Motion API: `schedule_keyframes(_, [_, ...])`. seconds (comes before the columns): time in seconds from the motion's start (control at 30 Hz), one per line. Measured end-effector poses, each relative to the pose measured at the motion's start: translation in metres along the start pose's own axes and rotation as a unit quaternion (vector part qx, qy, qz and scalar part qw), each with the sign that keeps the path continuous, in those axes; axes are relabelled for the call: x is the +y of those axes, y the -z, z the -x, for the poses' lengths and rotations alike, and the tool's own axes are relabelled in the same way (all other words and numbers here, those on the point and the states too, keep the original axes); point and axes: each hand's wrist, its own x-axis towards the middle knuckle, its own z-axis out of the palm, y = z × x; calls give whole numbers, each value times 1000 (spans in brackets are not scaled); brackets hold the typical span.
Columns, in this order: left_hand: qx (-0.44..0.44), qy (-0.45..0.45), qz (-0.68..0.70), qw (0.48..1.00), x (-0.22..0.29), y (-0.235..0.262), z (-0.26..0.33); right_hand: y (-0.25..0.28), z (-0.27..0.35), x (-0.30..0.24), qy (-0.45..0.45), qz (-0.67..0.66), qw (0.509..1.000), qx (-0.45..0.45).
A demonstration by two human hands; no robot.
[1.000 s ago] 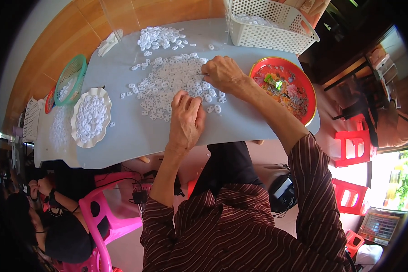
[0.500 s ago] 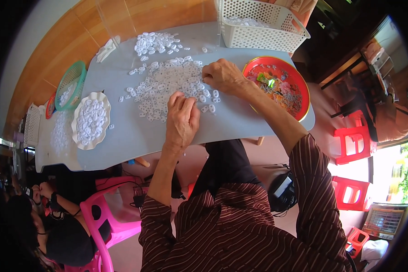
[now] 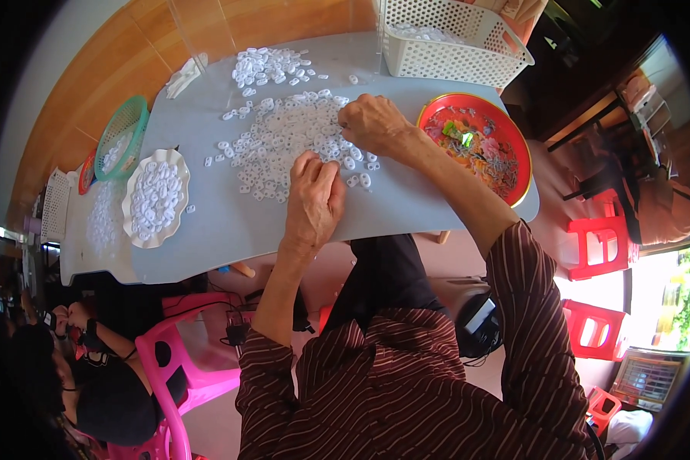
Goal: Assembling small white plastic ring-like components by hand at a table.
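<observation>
A loose pile of small white oval plastic pieces with dark spots [image 3: 284,130] lies spread over the grey table [image 3: 230,222]. At the pile's near edge is my left hand [image 3: 314,198], its fingers curled closed; whatever they hold is hidden. My right hand [image 3: 377,126] is bent over the pile's right side, fingers closed and pointing left; what sits in them is too small to make out. Just right of it stands a round red tray with a floral bottom [image 3: 523,157], holding many small thin grey metal-looking parts [image 3: 502,165].
A scalloped white dish [image 3: 180,211] of white pieces and a green basket [image 3: 140,130] stand at left. Another heap [image 3: 264,67] lies at the back, beside a white perforated basket [image 3: 460,61]. A person [image 3: 111,383] sits near a pink chair [image 3: 172,360]; red stools [image 3: 598,245] stand right.
Both hands keep nearly the same closed pose over the pile. The whole view has shifted slightly, with the table's contents a little further right and up.
</observation>
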Motion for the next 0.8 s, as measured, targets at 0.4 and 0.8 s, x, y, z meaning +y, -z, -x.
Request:
schedule_keyframes(0.4, [3, -5, 11, 1000, 3, -1, -2, -4, -2, 2, -15, 13, 999, 48])
schedule_keyframes(0.8, [47, 177, 190, 964, 5, 13, -10, 42, 44, -19, -82, -420, 899, -96])
